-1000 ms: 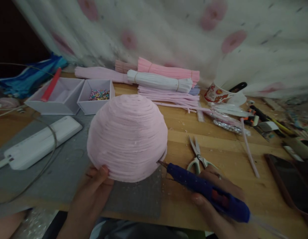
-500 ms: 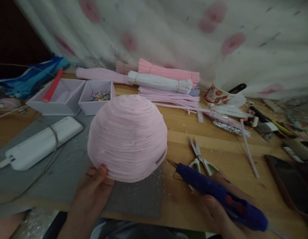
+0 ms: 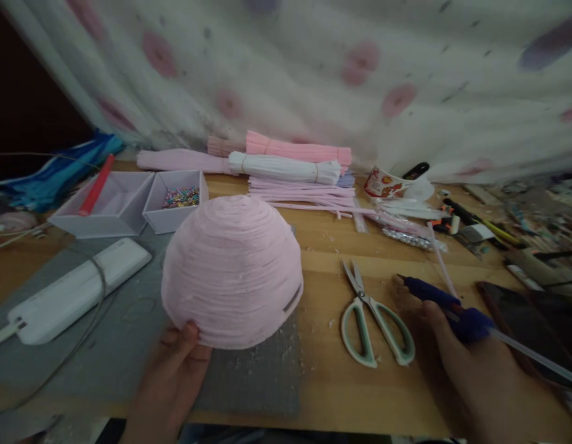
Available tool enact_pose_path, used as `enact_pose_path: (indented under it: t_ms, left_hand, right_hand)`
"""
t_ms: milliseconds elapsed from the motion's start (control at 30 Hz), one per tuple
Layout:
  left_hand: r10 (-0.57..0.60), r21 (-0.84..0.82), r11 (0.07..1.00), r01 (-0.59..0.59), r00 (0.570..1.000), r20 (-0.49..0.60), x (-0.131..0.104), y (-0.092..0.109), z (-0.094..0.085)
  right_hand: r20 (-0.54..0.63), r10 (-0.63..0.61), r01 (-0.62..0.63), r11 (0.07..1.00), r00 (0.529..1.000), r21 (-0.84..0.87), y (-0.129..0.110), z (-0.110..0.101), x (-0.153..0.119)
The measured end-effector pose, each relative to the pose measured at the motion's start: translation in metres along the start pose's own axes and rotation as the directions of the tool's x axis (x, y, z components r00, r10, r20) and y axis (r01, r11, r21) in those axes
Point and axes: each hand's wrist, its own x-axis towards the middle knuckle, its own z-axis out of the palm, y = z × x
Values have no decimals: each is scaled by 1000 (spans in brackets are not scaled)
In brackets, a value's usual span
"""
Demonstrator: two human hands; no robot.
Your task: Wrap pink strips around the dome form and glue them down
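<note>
My left hand (image 3: 179, 364) grips the lower left rim of a pale pink dome (image 3: 233, 271), thumb on the outer face. The dome is covered in rows of fuzzy strands, and a small dark gap shows near its lower right edge. Over on the right, my right hand (image 3: 471, 364) is closed around a blue hot glue gun (image 3: 434, 293), its nozzle pointing left and a clear glue stick (image 3: 535, 354) trailing from its back. Between the dome and that hand lie scissors (image 3: 361, 296) with pale green and white handles, blades parted.
Bundles of pipe cleaners (image 3: 286, 168) lie along the back by a curtain. At left stand two white boxes (image 3: 129, 216), one holding beads (image 3: 182, 197), and a white power bank (image 3: 82, 290) on a grey mat (image 3: 253, 382). A paper cup (image 3: 388, 184) and a phone (image 3: 512, 314) are at right.
My right hand has carried the glue gun rightward, away from the dome, uncovering the scissors' handles. My left hand still holds the dome. The view has shifted slightly.
</note>
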Motion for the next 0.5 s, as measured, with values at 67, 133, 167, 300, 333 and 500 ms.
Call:
enact_pose_path:
  t_ms: [67, 133, 167, 300, 333, 500]
  left_hand:
    - [3, -24, 1000, -3, 1000, 24, 1, 0, 0]
    - [6, -32, 999, -4, 999, 43, 2, 0, -1]
    - [7, -34, 999, -6, 999, 52, 3, 0, -1]
    - [25, -50, 999, -21, 996, 90, 7, -3, -2]
    - [30, -59, 998, -24, 995, 97, 8, -4, -3]
    - [24, -104, 994, -11, 991, 128, 10, -9, -11]
  right_hand:
    - [-42, 64, -68, 995, 997, -79, 2, 4, 0]
    - [-84, 83, -92, 990, 993, -109, 5, 7, 1]
    - [-92, 69, -78, 992, 993, -98, 6, 8, 1]
    - [-72, 104, -113, 985, 992, -131, 5, 8, 0]
    - [-61, 108, -116, 982, 992, -150, 4, 7, -1]
    - [-113, -23, 5, 988, 993, -153, 31, -13, -22]
